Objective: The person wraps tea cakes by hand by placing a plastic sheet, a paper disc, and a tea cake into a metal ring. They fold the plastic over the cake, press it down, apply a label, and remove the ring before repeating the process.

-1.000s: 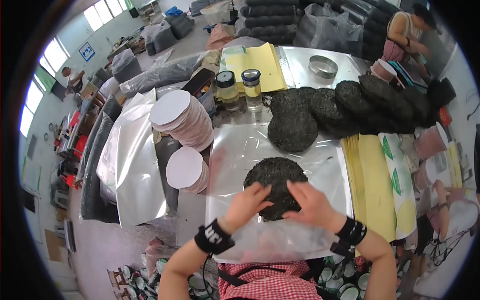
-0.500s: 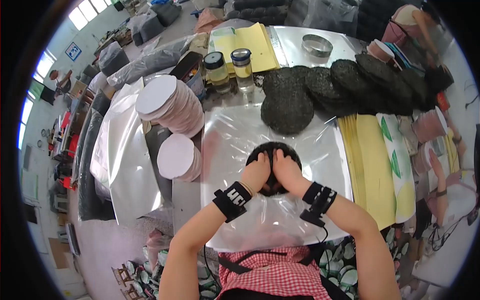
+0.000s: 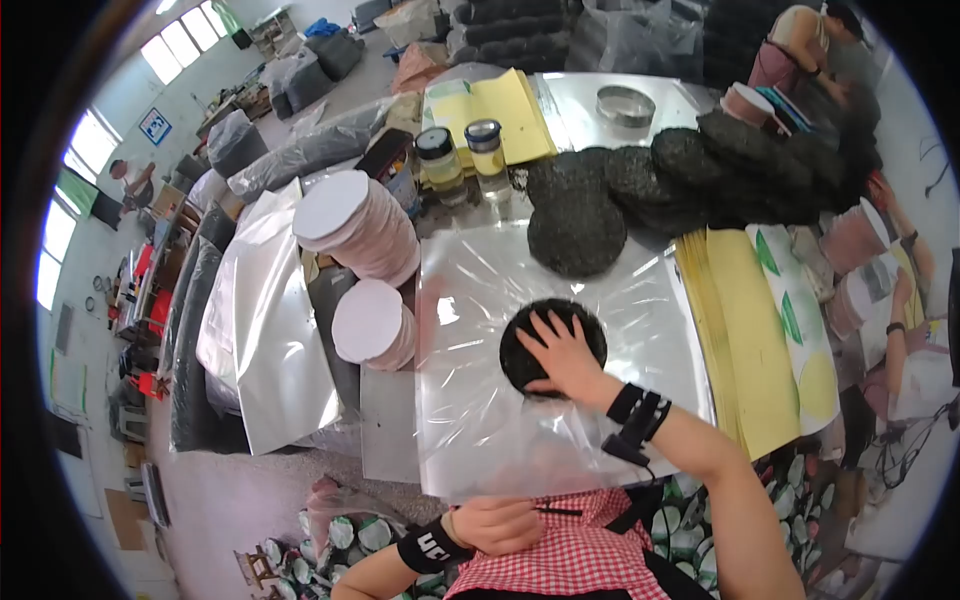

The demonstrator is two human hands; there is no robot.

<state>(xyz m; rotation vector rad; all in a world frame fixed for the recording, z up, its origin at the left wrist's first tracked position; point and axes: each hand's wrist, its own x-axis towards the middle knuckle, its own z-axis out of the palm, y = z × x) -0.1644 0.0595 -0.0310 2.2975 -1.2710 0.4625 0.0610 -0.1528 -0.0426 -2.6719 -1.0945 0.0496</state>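
A round black cake of what looks like dried seaweed lies on a sheet of clear plastic film in front of me. My right hand rests flat on top of it with the fingers spread. Down at my waist, my left hand is against the red checked apron, its fingers curled in. Whatever those fingers may hold is hidden. Behind the film, more black seaweed cakes lie overlapping in a row.
Two stacks of round white paper discs, a tall one and a short one, stand on the left. Yellow bags lie at right. Two lidded jars and a metal ring are behind. Co-workers appear at right.
Both hands were on the black cake, fingers pressing into it. My left hand has drawn back to the apron. My right hand has spread flat, and the cake now looks rounder and flatter.
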